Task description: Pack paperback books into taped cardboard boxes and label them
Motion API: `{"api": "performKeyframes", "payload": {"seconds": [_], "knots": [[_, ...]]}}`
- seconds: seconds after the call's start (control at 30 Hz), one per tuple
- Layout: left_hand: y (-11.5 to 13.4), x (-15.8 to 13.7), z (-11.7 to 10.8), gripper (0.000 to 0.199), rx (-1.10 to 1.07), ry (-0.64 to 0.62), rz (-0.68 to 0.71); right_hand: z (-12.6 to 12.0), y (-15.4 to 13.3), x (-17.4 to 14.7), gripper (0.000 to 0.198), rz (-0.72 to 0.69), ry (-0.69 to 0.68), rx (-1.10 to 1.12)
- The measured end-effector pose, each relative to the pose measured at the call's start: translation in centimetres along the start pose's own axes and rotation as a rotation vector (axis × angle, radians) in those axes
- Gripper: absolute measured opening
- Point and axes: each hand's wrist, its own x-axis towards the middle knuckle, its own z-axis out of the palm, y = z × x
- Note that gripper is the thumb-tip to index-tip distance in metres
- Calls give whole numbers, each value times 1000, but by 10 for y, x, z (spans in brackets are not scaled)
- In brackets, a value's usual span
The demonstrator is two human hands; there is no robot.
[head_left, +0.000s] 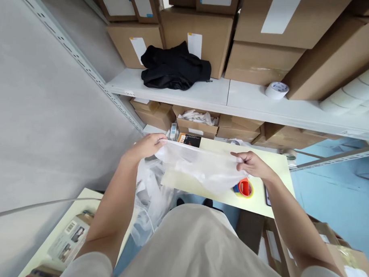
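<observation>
A translucent white plastic bag (pixel 200 164) is stretched between my two hands above a pale yellow table (pixel 276 161). My left hand (pixel 150 145) pinches its upper left corner. At the other end, my right hand (pixel 250 162) grips the right edge between thumb and fingers. Just below the bag's right side stands a tape dispenser (pixel 244 187) with a red part and yellow tape. A phone (pixel 267 197) lies by my right forearm, partly covered by it. Behind the bag, a black and orange box (pixel 189 140) rests at the table's back edge.
Crumpled clear plastic (pixel 154 196) hangs left of the table. Shelves ahead carry cardboard boxes (pixel 196 41), a black garment (pixel 176 68) and a white tape roll (pixel 276 90). An open carton (pixel 197 124) holds white items. More cartons (pixel 330 246) stand at lower right.
</observation>
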Motion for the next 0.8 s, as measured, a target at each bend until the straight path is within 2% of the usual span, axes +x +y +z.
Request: {"api": "performKeyframes", "payload": {"seconds": [0.07,0.1,0.17,0.23,0.27,0.3,0.37,0.43,0.5,0.57,0.7,0.8], "knots": [[-1,2,3,32,-9,54,-64,-14,12,-8,43,82,14,82],[-2,2,2,34,-14,76,-117,-22,17,-11,40,120,-36,112],[-5,1,-8,38,-12,74,-237,-39,26,-17,38,197,-243,143],[-10,0,-21,48,51,-1,-354,-51,38,-19,38,286,-482,139],[-14,0,-26,53,111,-55,-412,-53,46,-17,39,322,-556,123],[-18,0,-28,57,186,-112,-467,-52,55,-15,39,345,-575,90],[-28,2,-21,63,329,-190,-571,-39,75,-6,36,377,-472,-48],[-42,5,-3,64,438,-202,-629,-14,94,5,32,436,-286,-295],[-57,7,24,60,546,-170,-631,18,112,15,32,520,-127,-557],[-68,6,52,60,662,-126,-604,49,128,21,36,539,-36,-721],[-66,6,112,75,753,64,-485,99,162,29,40,401,-53,-868],[-46,10,165,59,555,185,-267,124,187,34,43,306,-92,-937]]}}
